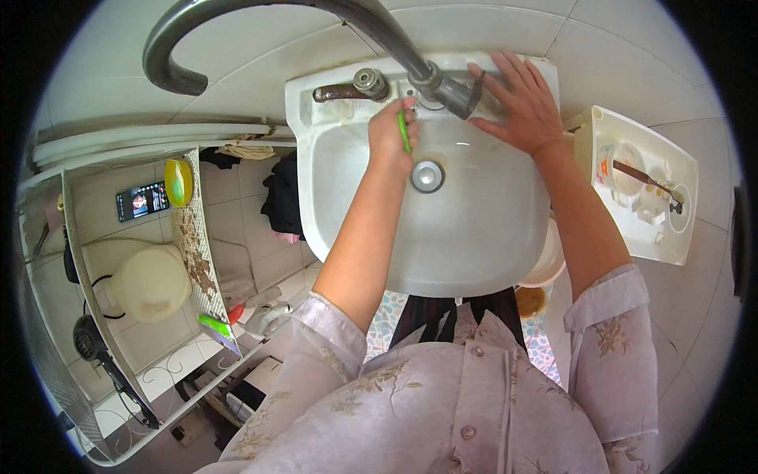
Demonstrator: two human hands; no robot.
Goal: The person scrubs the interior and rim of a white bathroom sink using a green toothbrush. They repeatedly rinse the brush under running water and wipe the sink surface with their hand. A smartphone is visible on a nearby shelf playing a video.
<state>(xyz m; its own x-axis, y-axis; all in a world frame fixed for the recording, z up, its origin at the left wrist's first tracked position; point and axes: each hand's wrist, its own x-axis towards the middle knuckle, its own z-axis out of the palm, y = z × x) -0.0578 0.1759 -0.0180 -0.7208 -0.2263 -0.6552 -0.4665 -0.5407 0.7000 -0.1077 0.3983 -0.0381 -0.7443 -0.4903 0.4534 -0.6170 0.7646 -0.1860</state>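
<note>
A white ceramic washbasin (474, 237) lies before me, with a round metal drain plug (427, 176) in its bowl. My left hand (392, 133) is closed around a small green item (403, 130), possibly a brush handle, above the basin's back part. Fingers spread, my right hand (521, 103) rests at the back right corner, beside the lever at the base of the curved metal faucet (453, 98). Whether that hand touches the lever I cannot tell. A second, worn tap (371, 83) stands at the back left of the basin.
On the right wall, a white plastic holder (601, 139) contains a cup (628, 169) and a brown-handled toothbrush (645, 176). At left, a rusty wire rack (198, 255) bears a yellow soap dish (179, 182), a lit phone (142, 201) and a green brush (214, 325). The faucet spout arches overhead.
</note>
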